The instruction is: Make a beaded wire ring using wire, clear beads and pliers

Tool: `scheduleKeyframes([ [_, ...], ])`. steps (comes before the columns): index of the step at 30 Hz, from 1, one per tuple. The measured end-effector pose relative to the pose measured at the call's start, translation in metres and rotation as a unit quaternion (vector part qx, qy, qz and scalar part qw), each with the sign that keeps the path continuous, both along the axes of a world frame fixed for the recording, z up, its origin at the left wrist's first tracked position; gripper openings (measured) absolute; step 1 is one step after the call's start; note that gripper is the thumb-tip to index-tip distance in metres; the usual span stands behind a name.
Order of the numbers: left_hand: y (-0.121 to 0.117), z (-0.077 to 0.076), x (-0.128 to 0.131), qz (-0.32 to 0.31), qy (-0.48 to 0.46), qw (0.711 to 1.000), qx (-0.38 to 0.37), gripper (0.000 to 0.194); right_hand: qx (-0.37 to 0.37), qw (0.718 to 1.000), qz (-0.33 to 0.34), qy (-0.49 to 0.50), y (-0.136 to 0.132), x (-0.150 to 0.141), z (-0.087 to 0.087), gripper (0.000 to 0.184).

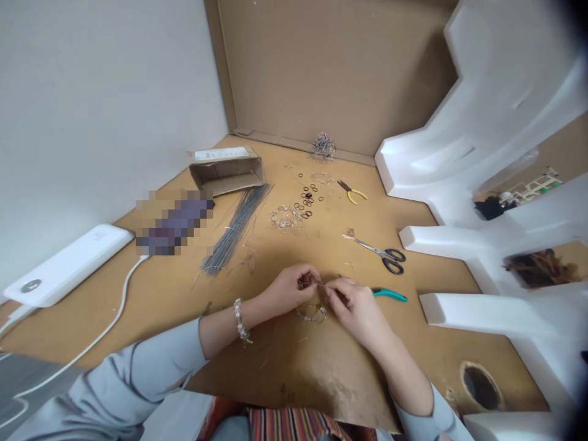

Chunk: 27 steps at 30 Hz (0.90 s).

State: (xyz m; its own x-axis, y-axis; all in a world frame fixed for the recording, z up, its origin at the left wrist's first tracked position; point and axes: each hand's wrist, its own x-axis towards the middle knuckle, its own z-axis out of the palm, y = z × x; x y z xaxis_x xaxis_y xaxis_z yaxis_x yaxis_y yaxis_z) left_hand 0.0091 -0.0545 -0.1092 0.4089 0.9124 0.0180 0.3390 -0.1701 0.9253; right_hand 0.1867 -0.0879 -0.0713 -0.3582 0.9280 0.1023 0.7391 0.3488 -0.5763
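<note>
My left hand [289, 288] is closed in a pinch on a small wire-and-clear-bead piece [312, 311] at the middle of the brown board [294, 367]. My right hand [356, 306] is closed round teal-handled pliers [390, 295], whose tip meets the beaded piece between my hands. Part of the beadwork hangs below my fingers. A beaded bracelet is on my left wrist.
On the board lie black-handled scissors [383, 254], yellow-handled pliers [351, 193], a bundle of thin grey wires [236, 226], a clear bead ring [285, 217], several small dark rings [307, 199], a wire tangle [324, 147] and a small cardboard box [227, 170]. White foam blocks [482, 184] stand right; a white power bank [64, 263] with cable left.
</note>
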Motion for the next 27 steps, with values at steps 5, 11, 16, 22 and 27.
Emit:
scheduleKeyframes([
  [5, 0.000, 0.000, -0.003, -0.011, 0.024, 0.998, 0.052, 0.016, -0.010, 1.000, -0.011, -0.001, 0.000, 0.000, -0.001, 0.019],
  [11, 0.001, 0.005, -0.004, -0.026, 0.039, 0.996, 0.075, 0.018, -0.019, 0.999, 0.002, 0.031, 0.002, 0.002, 0.002, 0.019],
  [16, -0.001, 0.007, -0.004, -0.072, 0.041, 0.992, 0.098, 0.021, -0.040, 0.996, -0.010, 0.082, 0.004, 0.005, 0.005, 0.017],
  [22, -0.006, 0.014, -0.003, -0.082, 0.071, 0.988, 0.112, 0.023, -0.102, 0.984, -0.038, 0.144, 0.006, 0.007, 0.004, 0.023],
  [27, -0.005, 0.031, -0.011, -0.048, 0.116, 0.971, 0.203, 0.019, -0.130, 0.973, -0.028, 0.188, 0.006, 0.008, 0.005, 0.025],
])
